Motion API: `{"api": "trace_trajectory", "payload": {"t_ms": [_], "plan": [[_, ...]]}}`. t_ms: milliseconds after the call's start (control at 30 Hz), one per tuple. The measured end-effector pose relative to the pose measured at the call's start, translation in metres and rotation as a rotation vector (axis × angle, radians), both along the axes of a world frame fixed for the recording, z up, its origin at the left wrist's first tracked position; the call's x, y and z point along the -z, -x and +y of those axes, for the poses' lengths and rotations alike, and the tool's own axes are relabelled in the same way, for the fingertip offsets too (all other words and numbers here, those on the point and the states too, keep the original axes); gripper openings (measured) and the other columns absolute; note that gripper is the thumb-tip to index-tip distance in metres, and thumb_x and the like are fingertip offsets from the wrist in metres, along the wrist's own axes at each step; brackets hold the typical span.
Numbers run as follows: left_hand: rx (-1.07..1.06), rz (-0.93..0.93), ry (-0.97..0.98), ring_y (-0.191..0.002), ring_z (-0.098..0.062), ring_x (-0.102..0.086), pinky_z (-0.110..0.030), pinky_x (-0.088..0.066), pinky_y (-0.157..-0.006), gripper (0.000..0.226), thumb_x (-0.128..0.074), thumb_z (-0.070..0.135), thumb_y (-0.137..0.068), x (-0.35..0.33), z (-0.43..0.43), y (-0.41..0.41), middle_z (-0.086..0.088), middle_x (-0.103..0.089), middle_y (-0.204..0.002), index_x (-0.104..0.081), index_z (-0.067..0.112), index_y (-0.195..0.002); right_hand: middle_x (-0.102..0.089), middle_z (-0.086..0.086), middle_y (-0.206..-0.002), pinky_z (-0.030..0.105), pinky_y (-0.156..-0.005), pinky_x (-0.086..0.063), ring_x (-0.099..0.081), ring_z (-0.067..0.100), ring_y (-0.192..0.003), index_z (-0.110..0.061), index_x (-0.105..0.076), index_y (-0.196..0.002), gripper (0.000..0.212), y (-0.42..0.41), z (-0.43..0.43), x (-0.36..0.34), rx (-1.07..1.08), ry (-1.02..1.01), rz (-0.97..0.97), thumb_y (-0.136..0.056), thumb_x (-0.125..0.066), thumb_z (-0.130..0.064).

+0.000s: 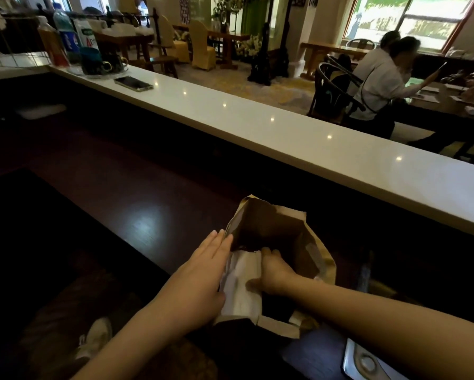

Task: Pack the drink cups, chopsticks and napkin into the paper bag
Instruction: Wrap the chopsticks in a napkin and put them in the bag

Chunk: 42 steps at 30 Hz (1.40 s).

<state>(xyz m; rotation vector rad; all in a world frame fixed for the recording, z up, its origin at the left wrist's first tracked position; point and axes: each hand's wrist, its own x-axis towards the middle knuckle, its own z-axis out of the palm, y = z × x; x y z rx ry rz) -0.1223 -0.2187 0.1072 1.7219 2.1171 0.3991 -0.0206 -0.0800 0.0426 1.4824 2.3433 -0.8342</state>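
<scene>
The brown paper bag (278, 234) stands open on the dark counter (137, 198). The left hand (200, 275), grip flat and open, braces its outer side; the right hand (274, 271) reaches inside, grip pinching the white napkin (244, 286).

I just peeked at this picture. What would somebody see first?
First, the open brown paper bag low in the middle on the dark counter, with the left hand flat against its side and the right hand reaching inside beside something white. Behind runs a long white countertop with a phone on it.
</scene>
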Motion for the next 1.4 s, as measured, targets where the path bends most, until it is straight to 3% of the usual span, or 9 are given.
{"api": "trace_trajectory", "payload": {"t_ms": [133, 333, 667, 1000, 1067, 1133, 1233, 1333, 1400], "plan": [[0.015, -0.022, 0.014, -0.133, 0.002, 0.022, -0.018, 0.004, -0.109, 0.086, -0.05, 0.016, -0.087, -0.003, 0.0, -0.007, 0.016, 0.019, -0.151, 0.014, 0.025, -0.144, -0.005, 0.011, -0.157, 0.04, -0.114, -0.028, -0.019, 0.032, -0.142, -0.021, 0.001, -0.15, 0.106, -0.009, -0.007, 0.003, -0.251, -0.137, -0.017, -0.076, -0.072, -0.038], [-0.004, -0.049, 0.019, -0.134, 0.003, 0.023, -0.026, -0.005, -0.117, 0.085, -0.05, 0.02, -0.088, -0.003, -0.002, -0.009, 0.023, 0.023, -0.139, 0.014, 0.028, -0.143, 0.018, 0.006, -0.159, 0.043, -0.118, 0.001, 0.013, 0.03, -0.146, -0.021, 0.01, -0.15, 0.107, -0.013, -0.005, 0.024, -0.553, -0.059, -0.26, -0.077, -0.058, -0.062], [-0.011, -0.025, 0.026, -0.129, 0.005, 0.022, -0.014, 0.005, -0.105, 0.086, -0.051, 0.022, -0.088, -0.008, 0.0, -0.009, 0.021, 0.024, -0.134, 0.015, 0.026, -0.143, 0.021, 0.004, -0.158, 0.044, -0.118, 0.006, 0.017, 0.028, -0.146, -0.017, 0.016, -0.148, 0.112, -0.007, -0.002, 0.028, -0.568, -0.123, -0.342, -0.077, -0.057, -0.063], [0.007, 0.032, 0.08, -0.142, -0.006, 0.011, -0.025, -0.003, -0.116, 0.089, -0.058, 0.022, -0.085, -0.015, 0.017, -0.009, 0.003, 0.009, -0.157, 0.008, 0.019, -0.145, 0.013, 0.008, -0.16, 0.047, -0.119, -0.004, 0.005, 0.031, -0.147, -0.021, 0.004, -0.15, 0.113, -0.015, 0.005, -0.031, -0.604, -0.336, -0.104, -0.07, -0.065, -0.062], [-0.002, 0.009, 0.072, -0.144, -0.009, 0.004, -0.028, -0.008, -0.118, 0.088, -0.059, 0.02, -0.084, -0.017, 0.02, -0.007, 0.002, 0.003, -0.157, 0.003, 0.021, -0.146, -0.003, 0.011, -0.16, 0.046, -0.118, -0.02, -0.011, 0.031, -0.146, -0.02, -0.009, -0.15, 0.1, -0.016, 0.007, -0.053, -0.583, -0.353, 0.002, -0.075, -0.066, -0.053], [-0.034, -0.036, 0.023, -0.144, -0.013, -0.012, -0.035, -0.021, -0.117, 0.085, -0.06, 0.018, -0.082, -0.017, 0.02, -0.004, 0.002, -0.009, -0.157, -0.004, 0.028, -0.146, -0.038, 0.009, -0.148, 0.041, -0.106, -0.041, -0.041, 0.024, -0.133, -0.017, -0.032, -0.142, 0.071, -0.019, 0.015, -0.078, -0.531, -0.445, 0.228, -0.083, -0.063, -0.039], [-0.119, -0.117, -0.069, -0.128, -0.015, -0.043, -0.039, -0.042, -0.103, 0.079, -0.059, 0.023, -0.084, -0.019, 0.011, -0.01, 0.004, -0.036, -0.147, -0.01, 0.04, -0.143, -0.061, 0.004, -0.123, 0.038, -0.094, -0.049, -0.055, 0.02, -0.115, -0.017, -0.051, -0.127, 0.043, -0.023, 0.038, -0.115, -0.446, -0.628, 0.481, -0.087, -0.059, -0.029], [-0.228, -0.223, -0.183, -0.106, -0.005, -0.049, -0.023, -0.047, -0.085, 0.065, -0.053, 0.037, -0.087, -0.022, -0.003, -0.029, 0.007, -0.045, -0.138, -0.017, 0.038, -0.142, -0.059, 0.007, -0.125, 0.039, -0.098, -0.045, -0.049, 0.024, -0.119, -0.015, -0.048, -0.131, 0.049, -0.023, 0.065, -0.124, -0.457, -0.657, 0.316, -0.088, -0.059, -0.034], [-0.331, -0.235, -0.236, -0.107, -0.001, -0.042, -0.017, -0.042, -0.08, 0.072, -0.048, 0.054, -0.081, -0.022, -0.015, -0.045, 0.008, -0.041, -0.141, -0.016, 0.034, -0.143, -0.061, 0.01, -0.122, 0.039, -0.096, -0.048, -0.055, 0.024, -0.114, -0.011, -0.053, -0.126, 0.044, -0.021, 0.073, -0.118, -0.475, -0.535, 0.215, -0.089, -0.057, -0.035]]}}
